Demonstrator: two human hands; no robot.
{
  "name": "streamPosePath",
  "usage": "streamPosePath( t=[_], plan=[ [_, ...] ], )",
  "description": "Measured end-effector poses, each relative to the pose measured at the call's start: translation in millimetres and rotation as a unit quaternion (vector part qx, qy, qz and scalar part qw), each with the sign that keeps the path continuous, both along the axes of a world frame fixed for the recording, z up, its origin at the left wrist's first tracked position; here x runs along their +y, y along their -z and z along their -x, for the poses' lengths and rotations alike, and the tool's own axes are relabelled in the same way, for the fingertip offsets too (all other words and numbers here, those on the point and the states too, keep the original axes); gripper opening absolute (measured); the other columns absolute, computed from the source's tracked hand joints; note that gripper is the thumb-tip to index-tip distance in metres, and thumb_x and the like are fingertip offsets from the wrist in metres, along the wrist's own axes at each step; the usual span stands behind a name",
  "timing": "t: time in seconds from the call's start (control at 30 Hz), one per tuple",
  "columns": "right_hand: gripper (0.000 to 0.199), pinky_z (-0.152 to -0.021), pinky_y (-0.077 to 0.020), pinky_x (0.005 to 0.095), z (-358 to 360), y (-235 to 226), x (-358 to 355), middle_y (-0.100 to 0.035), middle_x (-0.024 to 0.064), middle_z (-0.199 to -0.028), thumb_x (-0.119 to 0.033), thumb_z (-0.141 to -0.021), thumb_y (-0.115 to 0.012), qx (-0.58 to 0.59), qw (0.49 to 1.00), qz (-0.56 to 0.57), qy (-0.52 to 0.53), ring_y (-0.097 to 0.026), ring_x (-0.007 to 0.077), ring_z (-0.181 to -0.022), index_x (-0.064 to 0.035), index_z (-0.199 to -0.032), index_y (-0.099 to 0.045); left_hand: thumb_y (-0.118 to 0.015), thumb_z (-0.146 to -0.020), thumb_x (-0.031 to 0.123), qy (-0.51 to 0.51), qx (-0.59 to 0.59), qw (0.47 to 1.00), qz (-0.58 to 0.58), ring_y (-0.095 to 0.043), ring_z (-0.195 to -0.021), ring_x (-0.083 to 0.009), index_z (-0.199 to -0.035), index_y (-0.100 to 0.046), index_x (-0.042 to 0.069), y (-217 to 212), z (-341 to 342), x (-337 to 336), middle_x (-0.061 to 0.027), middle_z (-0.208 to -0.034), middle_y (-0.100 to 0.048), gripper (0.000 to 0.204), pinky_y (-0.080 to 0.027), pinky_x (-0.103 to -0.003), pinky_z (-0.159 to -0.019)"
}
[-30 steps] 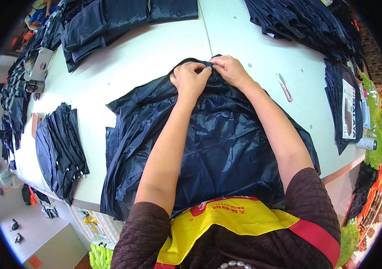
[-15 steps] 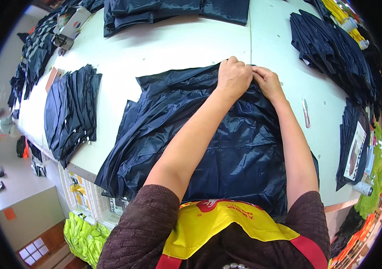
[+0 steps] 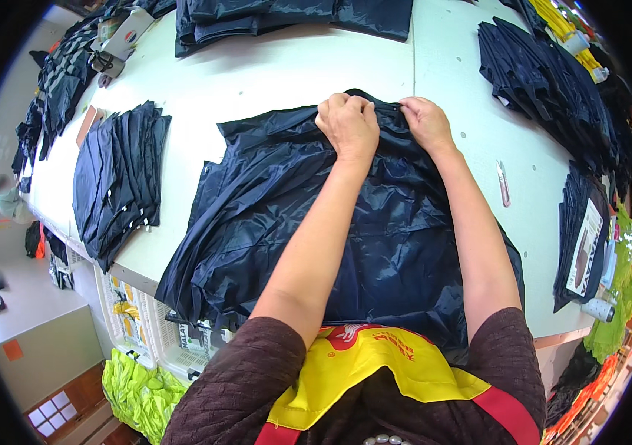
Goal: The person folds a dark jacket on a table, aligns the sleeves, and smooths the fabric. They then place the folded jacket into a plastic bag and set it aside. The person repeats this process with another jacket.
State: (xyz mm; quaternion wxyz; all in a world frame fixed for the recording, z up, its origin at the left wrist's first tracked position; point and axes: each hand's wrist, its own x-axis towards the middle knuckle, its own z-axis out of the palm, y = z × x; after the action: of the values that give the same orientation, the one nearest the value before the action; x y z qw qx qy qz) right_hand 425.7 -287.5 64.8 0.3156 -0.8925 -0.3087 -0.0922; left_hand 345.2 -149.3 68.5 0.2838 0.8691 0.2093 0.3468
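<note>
A dark navy garment (image 3: 390, 237) of thin, shiny fabric lies spread and wrinkled on the white table in front of me, its near part reaching over the table's edge against my apron. Along its far edge, my left hand (image 3: 349, 126) is closed on the fabric, knuckles up. A short way to the right, my right hand (image 3: 425, 122) pinches the same edge between thumb and fingers. Between the two hands a small dark fold of the edge stands up. The fabric under my fingers is mostly hidden.
Thread snips (image 3: 503, 183) lie right of the garment on the table (image 3: 279, 81). Stacks of dark fabric pieces lie at left (image 3: 119, 182), far right (image 3: 546, 89) and back (image 3: 293, 18). A labelled dark packet pile (image 3: 581, 237) sits at the right edge. White baskets (image 3: 154, 326) stand below left.
My hands have moved apart along the far edge. The left hand went left; the right hand shifted slightly left. More of the edge shows between them.
</note>
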Motion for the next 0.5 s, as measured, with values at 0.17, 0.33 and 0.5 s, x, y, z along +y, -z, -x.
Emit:
streamPosePath(
  t=[0.17,0.33,0.5],
  plan=[
    [0.019,-0.074,-0.0487,0.0365,20,-19,3,-0.064,0.0110,-0.089,-0.022,-0.080,-0.064,-0.032,0.995,-0.071,0.054,-0.060,0.0301,-0.081,-0.0074,-0.092,-0.066,-0.067,-0.078,0.020,0.050,-0.001,0.994,0.097,-0.059,-0.079,-0.0302,-0.077,-0.069,0.005,-11,-3,7,-0.0129,-0.078,-0.064,0.015,-0.046,-0.041,-0.073],
    [0.016,-0.068,-0.0494,0.0349,18,-18,9,-0.062,0.0072,-0.080,-0.023,-0.077,-0.068,-0.021,1.000,0.003,-0.002,-0.060,0.0250,-0.081,-0.0091,-0.084,-0.065,-0.067,-0.078,0.018,0.098,-0.024,0.980,0.171,-0.059,-0.077,-0.0309,-0.076,-0.067,0.003,-4,-4,-4,-0.0129,-0.074,-0.063,0.015,-0.046,-0.041,-0.072],
    [0.010,-0.067,-0.0510,0.0332,2,-19,-13,-0.060,0.0052,-0.077,-0.018,-0.078,-0.064,-0.154,0.983,0.086,-0.045,-0.060,0.0240,-0.080,-0.0101,-0.075,-0.060,-0.062,-0.076,0.016,-0.027,-0.009,1.000,0.002,-0.056,-0.076,-0.0329,-0.067,-0.061,0.007,11,6,27,-0.0113,-0.074,-0.061,0.013,-0.045,-0.043,-0.068]
  ],
)
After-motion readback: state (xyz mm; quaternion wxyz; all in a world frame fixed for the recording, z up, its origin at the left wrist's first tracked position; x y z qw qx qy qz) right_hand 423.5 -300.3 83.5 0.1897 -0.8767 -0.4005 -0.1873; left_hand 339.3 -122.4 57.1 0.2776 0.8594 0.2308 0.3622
